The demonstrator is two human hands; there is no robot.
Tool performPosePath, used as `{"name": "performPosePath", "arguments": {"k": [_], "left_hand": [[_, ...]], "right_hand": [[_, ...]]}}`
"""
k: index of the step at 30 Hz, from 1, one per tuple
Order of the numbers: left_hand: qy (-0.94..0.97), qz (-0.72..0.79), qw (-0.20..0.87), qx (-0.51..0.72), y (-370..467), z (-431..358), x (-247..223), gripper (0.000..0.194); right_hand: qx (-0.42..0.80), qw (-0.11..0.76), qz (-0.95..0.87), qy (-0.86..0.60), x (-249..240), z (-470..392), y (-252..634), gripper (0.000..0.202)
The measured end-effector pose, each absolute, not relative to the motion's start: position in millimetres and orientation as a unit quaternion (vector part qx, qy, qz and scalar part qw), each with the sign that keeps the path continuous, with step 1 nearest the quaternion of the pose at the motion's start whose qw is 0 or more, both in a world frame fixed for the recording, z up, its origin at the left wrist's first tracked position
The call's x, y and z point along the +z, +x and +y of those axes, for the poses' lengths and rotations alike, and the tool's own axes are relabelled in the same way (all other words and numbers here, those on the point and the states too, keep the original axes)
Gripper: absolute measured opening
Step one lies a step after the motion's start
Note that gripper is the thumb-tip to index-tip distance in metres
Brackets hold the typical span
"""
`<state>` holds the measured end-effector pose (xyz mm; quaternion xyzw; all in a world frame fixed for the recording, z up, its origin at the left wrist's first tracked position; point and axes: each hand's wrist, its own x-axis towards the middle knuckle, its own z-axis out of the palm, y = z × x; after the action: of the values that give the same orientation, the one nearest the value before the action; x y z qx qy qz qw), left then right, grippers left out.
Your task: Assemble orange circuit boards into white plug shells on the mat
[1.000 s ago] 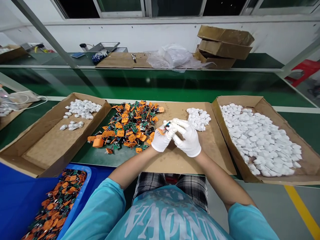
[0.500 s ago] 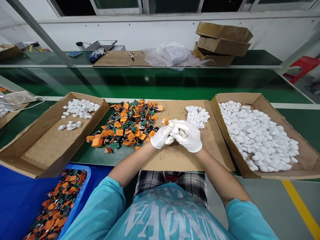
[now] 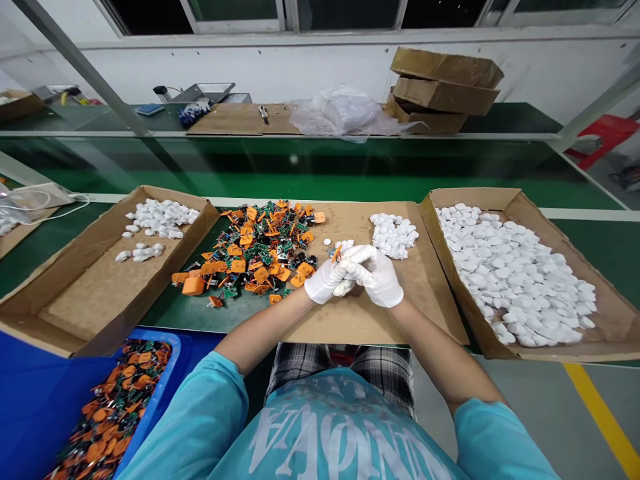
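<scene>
Both hands wear white gloves and meet over a flat cardboard sheet (image 3: 350, 313). My left hand (image 3: 324, 280) pinches an orange-and-green circuit part (image 3: 337, 253) that pokes up between the fingers. My right hand (image 3: 381, 275) presses against it and holds a white plastic shell (image 3: 345, 288), mostly hidden by the fingers. A heap of orange and green circuit parts (image 3: 260, 247) lies just left of the hands. A small pile of white shells (image 3: 393, 235) lies just behind my right hand.
A cardboard tray (image 3: 620, 320) full of white shells stands at the right. Another tray (image 3: 95, 293) at the left holds fewer white pieces (image 3: 160, 217). A blue bin (image 3: 150, 400) of circuit parts sits at lower left. Stacked boxes (image 3: 445, 87) and a plastic bag (image 3: 345, 110) lie beyond the green belt.
The hands stayed pressed together over the cardboard, shifting slightly. The orange part now sticks up above the left fingers; half a second ago it was hidden.
</scene>
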<state>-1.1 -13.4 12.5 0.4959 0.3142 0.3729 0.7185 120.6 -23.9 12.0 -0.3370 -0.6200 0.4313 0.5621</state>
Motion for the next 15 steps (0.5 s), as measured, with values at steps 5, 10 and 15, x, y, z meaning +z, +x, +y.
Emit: {"name": "performPosePath", "arguments": {"k": [5,10,15], "left_hand": [[0.525,0.288,0.693,0.401,-7.4,-14.3,11.1,0.069],[0.561,0.387,0.585,0.440,-16.6,-13.0,10.9,0.069],[0.564,0.395,0.539,0.485,-14.0,-10.0,11.1,0.057]], "right_hand": [[0.263,0.512,-0.741,-0.346,10.9,-21.6,128.2,0.033],[0.066,0.498,-0.816,-0.286,11.5,-13.4,130.2,0.032],[0.038,0.546,-0.755,-0.361,19.3,-20.1,123.9,0.029]]}}
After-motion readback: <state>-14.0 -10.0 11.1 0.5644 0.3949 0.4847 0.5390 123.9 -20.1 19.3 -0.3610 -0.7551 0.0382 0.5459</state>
